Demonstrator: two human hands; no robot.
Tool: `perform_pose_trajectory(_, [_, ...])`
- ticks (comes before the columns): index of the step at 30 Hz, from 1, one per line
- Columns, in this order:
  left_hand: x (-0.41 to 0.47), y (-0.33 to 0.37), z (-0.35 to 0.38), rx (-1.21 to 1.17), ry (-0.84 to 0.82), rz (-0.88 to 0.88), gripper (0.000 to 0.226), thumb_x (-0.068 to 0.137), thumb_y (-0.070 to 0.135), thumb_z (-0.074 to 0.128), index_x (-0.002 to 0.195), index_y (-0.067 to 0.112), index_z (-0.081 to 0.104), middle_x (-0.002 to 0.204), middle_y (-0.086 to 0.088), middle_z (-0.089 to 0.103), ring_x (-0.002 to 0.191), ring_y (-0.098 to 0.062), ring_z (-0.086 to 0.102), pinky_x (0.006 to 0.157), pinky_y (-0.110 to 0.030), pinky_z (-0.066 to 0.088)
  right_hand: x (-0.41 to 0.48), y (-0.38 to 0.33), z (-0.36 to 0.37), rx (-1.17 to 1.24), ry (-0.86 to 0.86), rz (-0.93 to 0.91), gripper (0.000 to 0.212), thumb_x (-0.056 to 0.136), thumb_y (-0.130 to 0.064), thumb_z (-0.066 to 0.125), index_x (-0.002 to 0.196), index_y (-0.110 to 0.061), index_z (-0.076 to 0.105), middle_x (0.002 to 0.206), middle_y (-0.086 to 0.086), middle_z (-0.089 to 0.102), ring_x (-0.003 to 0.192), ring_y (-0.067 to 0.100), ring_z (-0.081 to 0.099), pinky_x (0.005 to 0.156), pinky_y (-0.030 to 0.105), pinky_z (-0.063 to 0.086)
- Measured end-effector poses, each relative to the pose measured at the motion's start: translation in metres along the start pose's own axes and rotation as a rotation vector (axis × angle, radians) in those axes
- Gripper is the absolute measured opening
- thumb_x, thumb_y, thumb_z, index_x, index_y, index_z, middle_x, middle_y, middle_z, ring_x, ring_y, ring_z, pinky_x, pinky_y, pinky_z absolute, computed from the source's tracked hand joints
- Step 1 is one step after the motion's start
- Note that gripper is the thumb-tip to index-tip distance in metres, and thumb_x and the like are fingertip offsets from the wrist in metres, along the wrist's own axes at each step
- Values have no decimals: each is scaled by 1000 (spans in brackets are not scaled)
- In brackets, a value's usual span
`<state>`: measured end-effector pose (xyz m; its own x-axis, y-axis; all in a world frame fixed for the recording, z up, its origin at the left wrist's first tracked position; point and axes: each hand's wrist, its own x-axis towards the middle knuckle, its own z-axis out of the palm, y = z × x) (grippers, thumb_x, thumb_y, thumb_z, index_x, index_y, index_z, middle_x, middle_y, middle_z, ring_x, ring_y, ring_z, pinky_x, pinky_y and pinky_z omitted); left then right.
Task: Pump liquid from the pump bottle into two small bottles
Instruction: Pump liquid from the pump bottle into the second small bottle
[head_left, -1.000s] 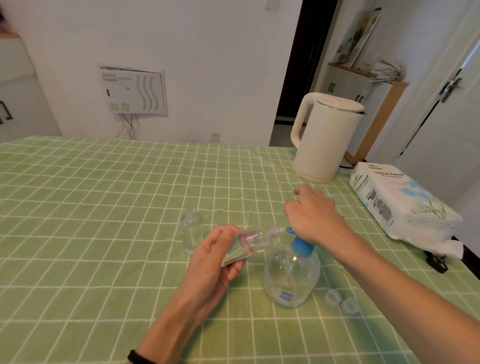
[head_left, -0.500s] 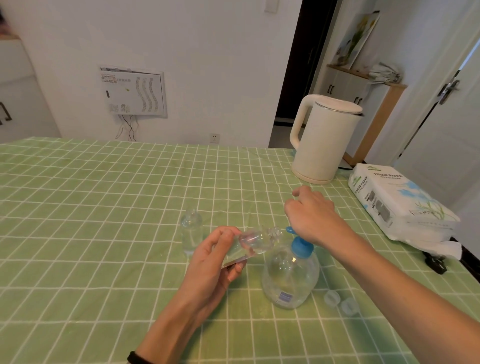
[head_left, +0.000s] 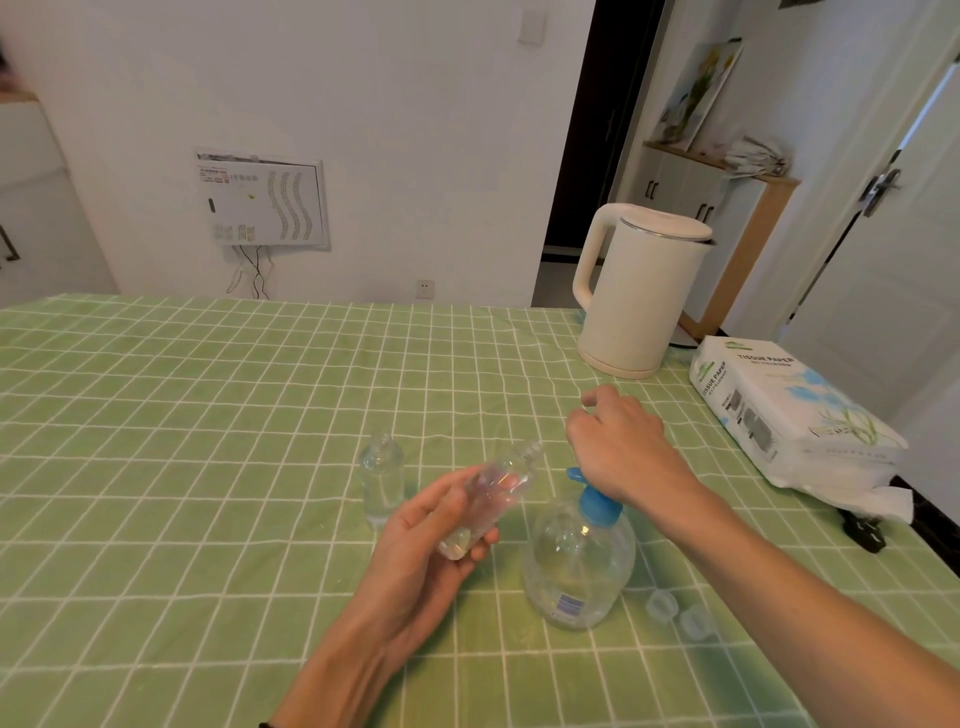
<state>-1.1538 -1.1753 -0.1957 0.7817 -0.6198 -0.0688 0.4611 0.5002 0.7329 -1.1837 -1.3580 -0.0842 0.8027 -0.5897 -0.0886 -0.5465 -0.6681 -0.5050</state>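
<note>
Head view: the left hand (head_left: 431, 525) grips the tilted small bottle (head_left: 488, 499), its mouth now drawn back from the pump bottle (head_left: 579, 566) nozzle. The right hand (head_left: 618, 447) rests loosely curled on the pump head (head_left: 597, 504). That fill looks finished; the second bottle (head_left: 382, 483) waits upright nearby.

Our left grip (head_left: 421, 540) has drawn the small bottle (head_left: 498, 483) back from the blue nozzle (head_left: 573, 474). We now see its mouth tilted upward, apart from it.
</note>
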Motion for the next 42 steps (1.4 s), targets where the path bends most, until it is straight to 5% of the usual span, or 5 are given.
perform_pose_trajectory(5, [1,-4,-5,8,-64,-33,76,63,24,101,132,9,72,113,-15,78,87,-22,75,78,-30,61,-2,-2,-6,-29,17,-30,43,98,-30,36,138,-20,44,141,8,45,130,32,36,107,53,34])
perform_pose_trajectory(12, [4,-13,-7,356,-96,109,60,64,23,96,121,26,78,135,-3,73,131,-24,65,109,-43,51,-1,-3,-6,-61,-3,-34,39,98,-28,35,134,-18,46,137,9,45,127,32,37,105,53,35])
perform_pose_trajectory(17, [2,-10,-2,401,-93,161,55,66,23,94,118,29,78,134,5,73,131,-8,63,97,-20,56,-1,-4,-6,-78,-24,-31,38,98,-27,36,133,-16,46,137,11,44,129,34,36,105,53,34])
perform_pose_trajectory(22, [3,-11,-1,405,-83,185,53,68,20,91,119,26,78,134,1,74,133,-13,63,103,-30,54,-1,-4,-4,-108,-31,-24,39,98,-28,35,134,-16,45,137,11,44,129,34,36,106,54,35])
perform_pose_trajectory(42, [0,-9,-3,392,-73,169,50,73,6,85,120,22,77,132,-2,74,128,-22,66,102,-29,56,2,-4,-2,-118,-65,-5,41,97,-27,36,135,-16,44,138,12,44,130,35,37,107,55,34])
